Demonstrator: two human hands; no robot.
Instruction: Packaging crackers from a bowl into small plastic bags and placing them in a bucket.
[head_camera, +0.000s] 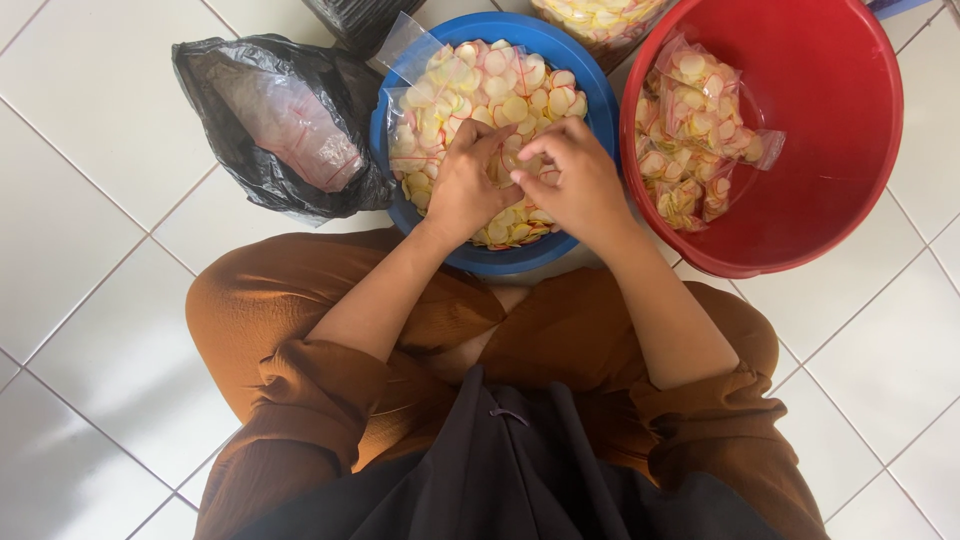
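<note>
A blue basin in front of my knees is heaped with thin round crackers, pale yellow with pink rims. A clear plastic liner sticks up at its far left rim. My left hand and my right hand rest together on the near part of the heap, fingers curled and meeting over a small clear bag of crackers. Most of that bag is hidden under my fingers.
A red basin at the right holds several sealed clear packets of crackers. A black plastic bag at the left contains clear bags with red strips. Another container of crackers stands behind. White floor tiles surround everything.
</note>
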